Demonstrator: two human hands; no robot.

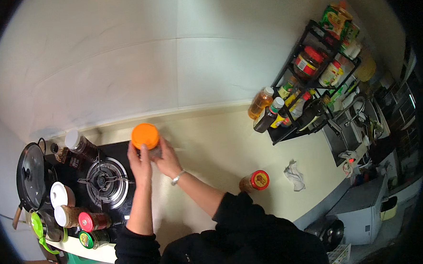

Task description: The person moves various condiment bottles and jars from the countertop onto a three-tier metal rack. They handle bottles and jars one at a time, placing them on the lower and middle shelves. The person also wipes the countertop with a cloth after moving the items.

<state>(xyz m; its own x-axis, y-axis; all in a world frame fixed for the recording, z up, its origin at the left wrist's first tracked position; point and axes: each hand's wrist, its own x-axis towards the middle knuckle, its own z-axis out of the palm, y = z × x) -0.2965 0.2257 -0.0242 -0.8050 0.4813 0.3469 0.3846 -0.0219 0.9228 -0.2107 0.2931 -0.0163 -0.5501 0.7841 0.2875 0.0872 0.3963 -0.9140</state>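
Observation:
A clear jar with an orange screw lid [145, 136] is between my two hands, near the right rim of the stove. My left hand [140, 167] holds its left side, the thumb near the lid's lower edge. Around the jar's lower right side wraps my right hand [169, 160], a bracelet on its wrist. Most of the jar's body is hidden by the fingers and the lid. To the right of my right forearm, a red-lidded jar [260, 180] stands on the cream countertop [202, 161].
Left of my hands is a black gas stove [107, 184] crowded with several lidded jars, a white-lidded bowl [61, 194] and a glass-lidded pan [31, 177]. A black spice rack [314, 73] with bottles stands back right, near the sink [335, 140]. A crumpled cloth [295, 176] lies on the counter.

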